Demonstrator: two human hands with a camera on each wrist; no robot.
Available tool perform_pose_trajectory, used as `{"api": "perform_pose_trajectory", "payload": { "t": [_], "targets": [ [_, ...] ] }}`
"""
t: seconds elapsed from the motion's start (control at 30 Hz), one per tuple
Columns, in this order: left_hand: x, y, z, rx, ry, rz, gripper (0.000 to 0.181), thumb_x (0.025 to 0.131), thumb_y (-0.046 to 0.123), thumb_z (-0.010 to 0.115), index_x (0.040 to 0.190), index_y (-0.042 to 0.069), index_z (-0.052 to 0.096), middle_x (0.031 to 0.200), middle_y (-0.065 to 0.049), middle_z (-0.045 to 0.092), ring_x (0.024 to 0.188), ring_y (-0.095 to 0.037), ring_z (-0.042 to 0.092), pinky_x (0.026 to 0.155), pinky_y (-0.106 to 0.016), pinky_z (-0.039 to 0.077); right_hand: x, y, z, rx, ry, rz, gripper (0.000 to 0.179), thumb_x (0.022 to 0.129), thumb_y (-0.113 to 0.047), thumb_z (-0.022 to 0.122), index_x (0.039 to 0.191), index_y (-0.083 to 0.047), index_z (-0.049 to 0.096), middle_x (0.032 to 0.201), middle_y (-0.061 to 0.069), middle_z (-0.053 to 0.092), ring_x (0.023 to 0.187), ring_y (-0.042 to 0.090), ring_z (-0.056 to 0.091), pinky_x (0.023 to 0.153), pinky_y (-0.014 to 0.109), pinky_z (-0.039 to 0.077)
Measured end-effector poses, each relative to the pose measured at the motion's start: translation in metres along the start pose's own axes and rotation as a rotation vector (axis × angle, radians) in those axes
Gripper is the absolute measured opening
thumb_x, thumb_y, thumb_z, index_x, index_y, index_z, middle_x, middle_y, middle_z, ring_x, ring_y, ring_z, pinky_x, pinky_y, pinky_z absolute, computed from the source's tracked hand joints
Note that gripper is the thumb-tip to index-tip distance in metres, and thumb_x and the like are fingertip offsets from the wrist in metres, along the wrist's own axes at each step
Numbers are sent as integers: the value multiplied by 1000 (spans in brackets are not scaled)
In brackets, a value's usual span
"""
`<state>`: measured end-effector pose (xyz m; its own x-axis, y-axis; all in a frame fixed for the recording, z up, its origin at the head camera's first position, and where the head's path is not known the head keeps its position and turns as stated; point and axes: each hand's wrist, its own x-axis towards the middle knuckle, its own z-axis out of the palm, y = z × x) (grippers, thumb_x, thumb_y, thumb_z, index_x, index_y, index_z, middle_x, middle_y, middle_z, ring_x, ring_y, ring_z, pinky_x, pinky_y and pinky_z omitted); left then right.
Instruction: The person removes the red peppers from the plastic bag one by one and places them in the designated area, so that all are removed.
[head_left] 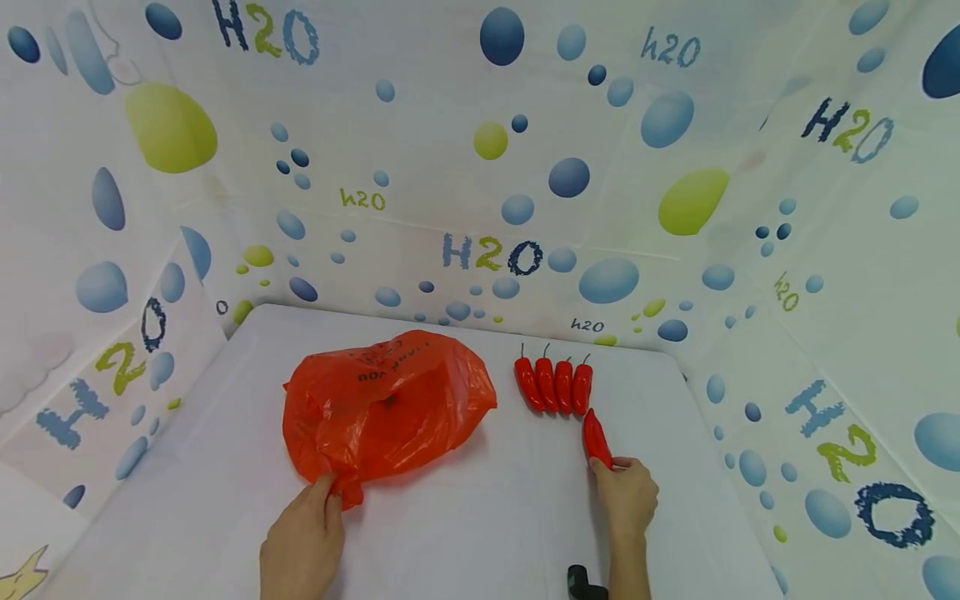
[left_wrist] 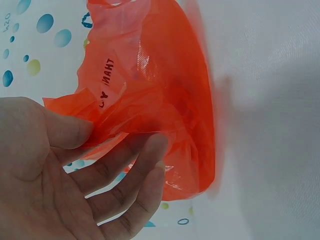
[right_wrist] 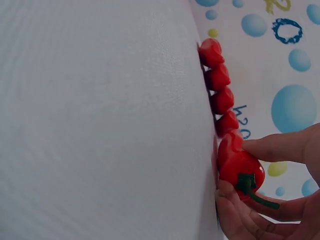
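the red pepper [head_left: 596, 437] is toward the desk's right edge, its tip aimed at the far edge, its green stem [right_wrist: 246, 182] pointing the other way. the right hand [head_left: 627, 497] has it pinched near the stem end, thumb on one side and fingers on the other; from over here i can't tell whether it rests on the desk [head_left: 480, 525] or hangs just above. it looks light, firm and glossy, so a loose pinch might let it slide; i'd take it by the thick shoulder and spare the thin stem. four other red peppers [head_left: 545, 385] lie side by side just past its tip, toward the far right corner, stems to the far edge. left of the desk's middle sits a crumpled orange-red plastic bag [head_left: 442, 417] with dark lettering. the left hand [head_left: 303, 537] nips its gathered near end between thumb and fingers. that film seems thin, floppy and nearly weightless, easy to tear, so a bunched fold looks a safer hold than a single layer. beyond the desk's far edge hangs a pale backdrop [head_left: 435, 150] with blue and green spots.
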<state>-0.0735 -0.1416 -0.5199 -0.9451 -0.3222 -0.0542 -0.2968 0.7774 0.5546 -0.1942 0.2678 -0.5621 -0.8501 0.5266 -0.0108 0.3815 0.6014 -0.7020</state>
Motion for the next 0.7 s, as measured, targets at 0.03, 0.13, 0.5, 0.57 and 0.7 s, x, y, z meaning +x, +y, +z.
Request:
{"api": "perform_pose_trajectory", "payload": {
  "t": [0.03, 0.13, 0.5, 0.57, 0.7],
  "targets": [
    [0, 0, 0, 0, -1, -2, 39, 105, 16, 54, 139, -1, 60, 110, -12, 73, 97, -36, 70, 87, -62, 57, 0, 0, 0, -6, -5, -1, 47, 91, -28, 78, 117, 10, 67, 102, 30, 70, 87, 43, 67, 72, 53, 60],
    [0, 0, 0, 0, -7, -13, 39, 105, 16, 55, 139, -2, 60, 110, -12, 73, 96, -35, 69, 88, -62, 57, 1, 1, -1, -16, -21, -3, 49, 91, -29, 77, 118, 10, 66, 103, 30, 70, 89, 44, 68, 73, 55, 60],
    [-2, -3, -2, 1, 19, -2, 39, 105, 15, 53, 138, -2, 61, 114, -17, 72, 103, -43, 70, 83, -63, 57, 0, 2, -5, -38, -49, 11, 57, 92, -38, 74, 124, 8, 65, 112, 31, 70, 95, 46, 68, 73, 56, 57],
    [-2, -3, -2, 1, 20, -1, 39, 105, 16, 53, 138, -2, 60, 115, -17, 72, 104, -44, 70, 83, -63, 57, 0, 2, -6, -34, -56, 11, 58, 93, -39, 74, 124, 9, 65, 112, 31, 70, 95, 46, 69, 71, 55, 57],
    [-1, -4, -2, -4, 18, 0, 39, 105, 17, 53, 139, -2, 60, 116, -17, 72, 105, -44, 69, 84, -63, 57, -1, 1, -6, -30, -60, 12, 60, 93, -40, 74, 126, 9, 64, 114, 32, 68, 96, 47, 68, 71, 55, 58]
  ]
}}
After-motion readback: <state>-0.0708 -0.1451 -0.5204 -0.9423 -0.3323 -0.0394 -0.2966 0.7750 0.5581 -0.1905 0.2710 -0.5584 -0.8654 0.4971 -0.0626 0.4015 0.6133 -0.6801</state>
